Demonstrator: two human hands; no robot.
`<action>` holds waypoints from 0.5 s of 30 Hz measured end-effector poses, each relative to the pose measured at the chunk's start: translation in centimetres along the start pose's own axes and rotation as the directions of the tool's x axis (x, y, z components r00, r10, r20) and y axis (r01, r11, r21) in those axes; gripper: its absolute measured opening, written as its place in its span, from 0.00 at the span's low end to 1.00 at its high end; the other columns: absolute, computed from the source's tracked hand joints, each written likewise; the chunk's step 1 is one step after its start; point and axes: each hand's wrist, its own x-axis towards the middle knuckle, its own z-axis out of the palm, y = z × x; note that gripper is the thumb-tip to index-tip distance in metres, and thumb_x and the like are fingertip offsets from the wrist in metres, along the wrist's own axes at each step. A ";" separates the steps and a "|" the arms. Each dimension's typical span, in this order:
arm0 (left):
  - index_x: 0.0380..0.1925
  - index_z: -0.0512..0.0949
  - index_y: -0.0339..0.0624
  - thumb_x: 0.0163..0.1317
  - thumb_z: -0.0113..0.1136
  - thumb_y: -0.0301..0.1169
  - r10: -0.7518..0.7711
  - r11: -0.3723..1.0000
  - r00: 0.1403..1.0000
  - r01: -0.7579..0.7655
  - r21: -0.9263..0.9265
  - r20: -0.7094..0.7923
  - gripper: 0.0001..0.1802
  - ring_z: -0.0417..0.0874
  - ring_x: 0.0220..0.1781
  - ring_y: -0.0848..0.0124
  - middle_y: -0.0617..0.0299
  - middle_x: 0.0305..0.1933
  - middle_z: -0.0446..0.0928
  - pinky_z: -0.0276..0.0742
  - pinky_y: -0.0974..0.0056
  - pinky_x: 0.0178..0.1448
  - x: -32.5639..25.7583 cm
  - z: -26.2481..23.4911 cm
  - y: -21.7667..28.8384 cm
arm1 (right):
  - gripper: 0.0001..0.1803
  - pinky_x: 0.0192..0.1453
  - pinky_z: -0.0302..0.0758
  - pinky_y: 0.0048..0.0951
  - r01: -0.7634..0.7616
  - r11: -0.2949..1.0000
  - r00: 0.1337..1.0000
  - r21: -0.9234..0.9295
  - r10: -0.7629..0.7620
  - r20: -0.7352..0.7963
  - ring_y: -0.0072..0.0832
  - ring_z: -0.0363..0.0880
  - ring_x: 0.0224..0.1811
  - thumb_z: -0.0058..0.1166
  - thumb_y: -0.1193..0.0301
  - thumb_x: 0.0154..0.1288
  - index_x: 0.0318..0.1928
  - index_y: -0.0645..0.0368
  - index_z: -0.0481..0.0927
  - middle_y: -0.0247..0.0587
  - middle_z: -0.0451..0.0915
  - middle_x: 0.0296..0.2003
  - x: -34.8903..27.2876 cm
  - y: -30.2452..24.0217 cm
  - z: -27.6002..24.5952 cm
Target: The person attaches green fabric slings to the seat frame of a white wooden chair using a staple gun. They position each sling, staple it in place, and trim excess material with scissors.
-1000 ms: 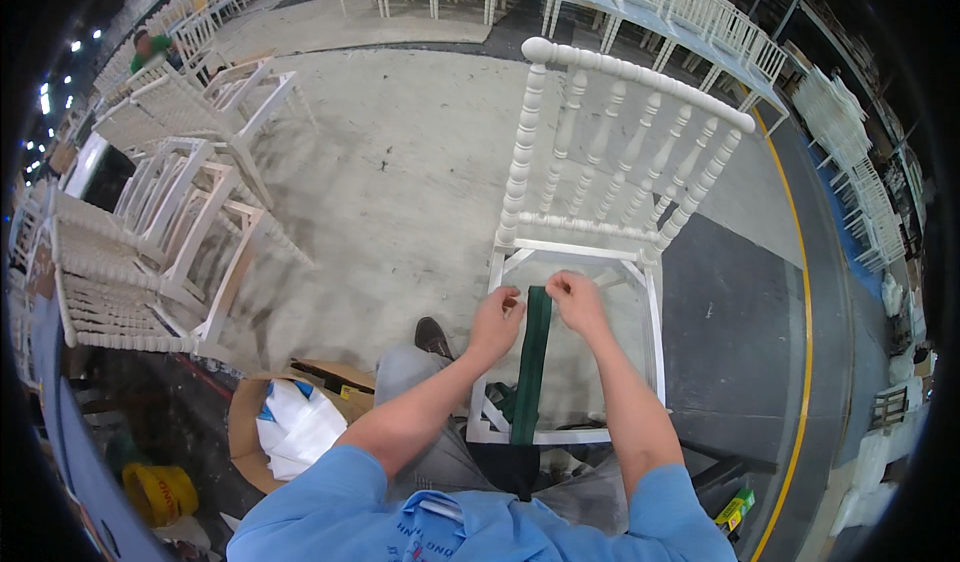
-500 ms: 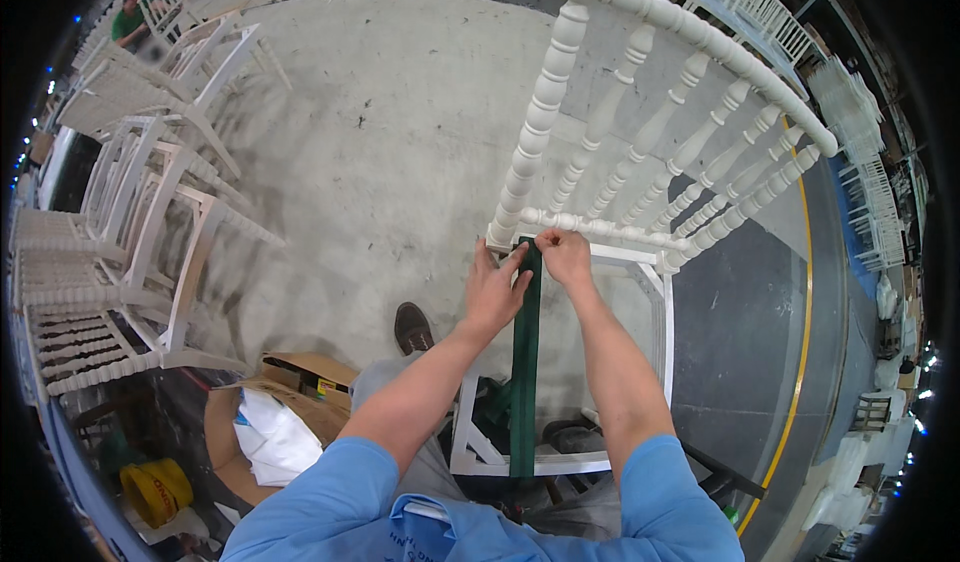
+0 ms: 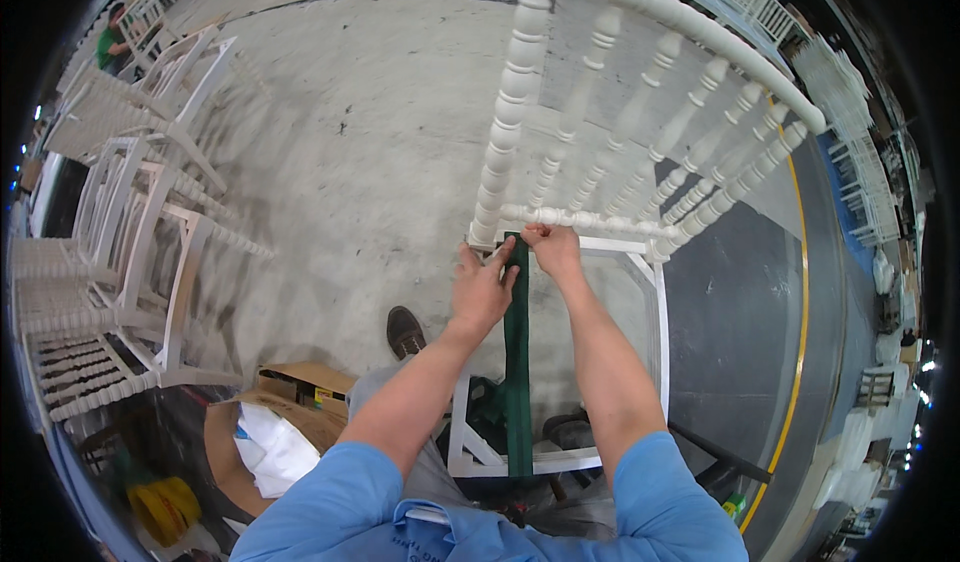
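Observation:
A white chair frame (image 3: 663, 337) stands in front of me, its seat open and its back of turned spindles (image 3: 625, 102) rising at the far side. One green webbing strap (image 3: 517, 362) runs across the seat opening from the near rail to the far rail. Spread fingers of my left hand (image 3: 482, 290) press on the strap's far end, the thumb lying on the strap. Just right of that end, my right hand (image 3: 553, 252) is closed in a pinch at the far rail. What its fingertips hold is hidden.
An open cardboard box (image 3: 225, 452) with white sheets sits at my lower left, near a yellow bucket (image 3: 165, 510). Several white chairs (image 3: 150, 262) are stacked along the left. A person in green (image 3: 112, 42) is at the far left. A yellow line (image 3: 800, 342) marks the floor at right.
The view has shifted slightly, so the chair and hands sit a little further left. Both hands stay at the strap's far end; their hold looks unchanged.

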 end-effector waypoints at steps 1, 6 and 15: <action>0.72 0.72 0.79 0.71 0.63 0.45 0.004 1.000 0.999 -0.004 0.004 -0.034 0.29 0.79 0.52 0.34 0.33 0.70 0.60 0.80 0.42 0.60 0.1 -0.1 -0.9 | 0.13 0.42 0.79 0.33 0.006 0.996 1.000 0.093 -0.006 -0.002 0.31 0.84 0.31 0.66 0.64 0.66 0.45 0.59 0.89 0.40 0.86 0.28 -1.2 -1.0 -0.1; 0.70 0.75 0.60 0.73 0.59 0.40 0.144 0.989 0.988 -0.145 0.027 0.054 0.26 0.78 0.62 0.41 0.39 0.71 0.67 0.68 0.40 0.72 0.3 2.0 0.1 | 0.15 0.41 0.76 0.30 -0.116 0.916 0.980 0.384 0.169 -0.108 0.25 0.78 0.32 0.64 0.66 0.70 0.54 0.59 0.85 0.36 0.82 0.29 -13.8 3.3 -6.4; 0.79 0.59 0.81 0.79 0.51 0.48 0.040 0.966 0.996 -0.060 0.252 0.084 0.31 0.76 0.70 0.46 0.47 0.69 0.77 0.69 0.50 0.74 -0.6 2.4 1.3 | 0.13 0.47 0.80 0.32 -0.207 0.966 0.840 0.157 0.258 -0.477 0.31 0.85 0.38 0.63 0.68 0.70 0.50 0.59 0.86 0.44 0.86 0.37 -46.2 4.5 -22.1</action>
